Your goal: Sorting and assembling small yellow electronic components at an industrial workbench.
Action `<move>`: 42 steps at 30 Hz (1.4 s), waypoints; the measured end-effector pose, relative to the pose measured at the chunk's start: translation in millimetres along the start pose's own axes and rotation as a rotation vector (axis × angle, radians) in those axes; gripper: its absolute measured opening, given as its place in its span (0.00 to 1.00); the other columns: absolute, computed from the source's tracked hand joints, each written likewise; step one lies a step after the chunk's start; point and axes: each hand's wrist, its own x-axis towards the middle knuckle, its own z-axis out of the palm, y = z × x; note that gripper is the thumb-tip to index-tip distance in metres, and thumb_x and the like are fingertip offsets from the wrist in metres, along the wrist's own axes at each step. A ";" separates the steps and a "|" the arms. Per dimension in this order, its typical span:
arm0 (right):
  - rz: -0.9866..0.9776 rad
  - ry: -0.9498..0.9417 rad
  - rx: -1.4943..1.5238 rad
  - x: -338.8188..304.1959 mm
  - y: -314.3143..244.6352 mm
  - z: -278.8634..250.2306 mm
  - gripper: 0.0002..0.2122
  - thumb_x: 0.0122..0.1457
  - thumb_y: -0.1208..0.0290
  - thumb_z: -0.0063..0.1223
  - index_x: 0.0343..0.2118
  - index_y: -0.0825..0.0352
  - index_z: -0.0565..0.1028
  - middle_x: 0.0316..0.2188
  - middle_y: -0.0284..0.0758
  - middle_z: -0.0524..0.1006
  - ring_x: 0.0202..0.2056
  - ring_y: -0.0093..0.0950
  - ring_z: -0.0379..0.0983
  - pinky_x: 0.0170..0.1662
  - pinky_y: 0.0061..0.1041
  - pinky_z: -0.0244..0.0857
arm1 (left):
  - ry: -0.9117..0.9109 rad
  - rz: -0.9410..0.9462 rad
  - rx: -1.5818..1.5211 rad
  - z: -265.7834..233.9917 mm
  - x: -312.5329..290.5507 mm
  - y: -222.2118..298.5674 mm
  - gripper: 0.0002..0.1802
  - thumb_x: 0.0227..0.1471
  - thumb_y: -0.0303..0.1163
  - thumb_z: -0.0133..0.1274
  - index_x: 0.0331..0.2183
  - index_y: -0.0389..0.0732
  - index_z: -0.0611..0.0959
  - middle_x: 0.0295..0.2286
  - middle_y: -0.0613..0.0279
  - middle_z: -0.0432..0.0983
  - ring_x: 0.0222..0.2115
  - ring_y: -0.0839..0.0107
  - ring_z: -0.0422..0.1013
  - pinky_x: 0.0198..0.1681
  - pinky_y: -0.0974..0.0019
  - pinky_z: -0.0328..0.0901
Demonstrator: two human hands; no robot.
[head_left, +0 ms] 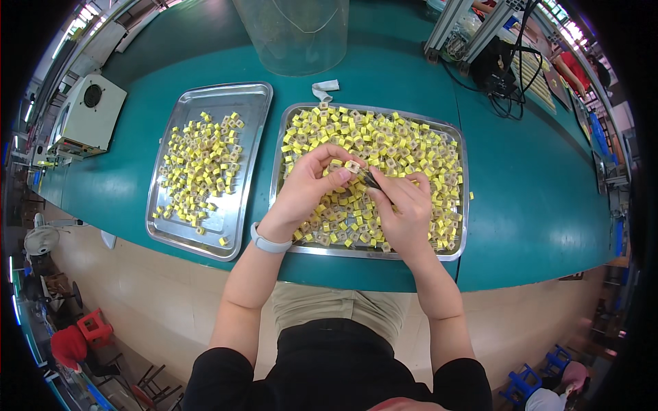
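Observation:
Over the right-hand metal tray (462, 255), my left hand (319, 179) pinches a small yellow-wrapped transformer (352, 166) between thumb and fingertips. A pale band circles that wrist. My right hand (404, 209) grips dark tweezers (371, 180), whose tips reach the held piece; I cannot make out exactly where they touch. Many like yellow-and-beige transformers (411, 147) fill the tray beneath both hands. To the left, a second metal tray (250, 113) holds a smaller heap of the same transformers (199, 164).
A clear bucket (295, 41) and a scrap of white cloth (323, 90) stand beyond the trays on the green table (534, 212). A white boxy device (91, 113) sits far left. Metal posts (456, 31) and black cables (504, 85) are at the back right. Other people are farther off.

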 end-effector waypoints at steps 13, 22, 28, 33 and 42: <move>0.009 -0.021 0.000 -0.2 0.4 -0.8 0.16 0.49 0.79 0.64 0.44 0.65 0.81 0.24 0.33 0.79 0.25 0.27 0.73 0.41 0.30 0.59 | -0.030 0.009 0.006 0.0 -1.0 -2.4 0.13 0.59 0.34 0.56 0.43 0.38 0.75 0.40 0.61 0.77 0.33 0.78 0.69 0.37 0.73 0.66; 0.057 0.061 0.040 0.7 4.6 0.1 0.16 0.49 0.78 0.65 0.44 0.67 0.81 0.26 0.33 0.81 0.25 0.28 0.74 0.40 0.29 0.59 | -0.066 -0.117 -0.516 -14.8 -3.6 -5.0 0.13 0.59 0.38 0.49 0.39 0.38 0.77 0.28 0.69 0.69 0.24 0.81 0.61 0.23 0.77 0.54; 0.134 0.065 0.087 0.2 5.4 -1.4 0.16 0.49 0.78 0.64 0.44 0.68 0.81 0.27 0.36 0.81 0.26 0.28 0.73 0.41 0.27 0.61 | 0.150 0.327 1.113 18.0 -3.4 -7.9 0.05 0.48 0.34 0.61 0.31 0.48 0.86 0.24 0.63 0.74 0.24 0.63 0.74 0.26 0.62 0.67; 0.184 0.070 0.119 0.3 5.3 -1.8 0.16 0.50 0.78 0.64 0.44 0.69 0.81 0.27 0.37 0.81 0.26 0.28 0.73 0.41 0.27 0.62 | 0.098 0.409 1.357 16.7 -4.6 -25.3 0.05 0.47 0.33 0.61 0.31 0.49 0.86 0.26 0.64 0.73 0.26 0.64 0.75 0.26 0.61 0.70; 0.174 0.065 0.120 0.2 5.5 -1.0 0.16 0.50 0.77 0.64 0.45 0.69 0.81 0.27 0.37 0.81 0.27 0.28 0.73 0.41 0.27 0.62 | 0.024 0.279 1.284 14.6 -8.3 -17.2 0.11 0.47 0.29 0.61 0.36 0.44 0.83 0.29 0.61 0.75 0.28 0.62 0.75 0.30 0.62 0.69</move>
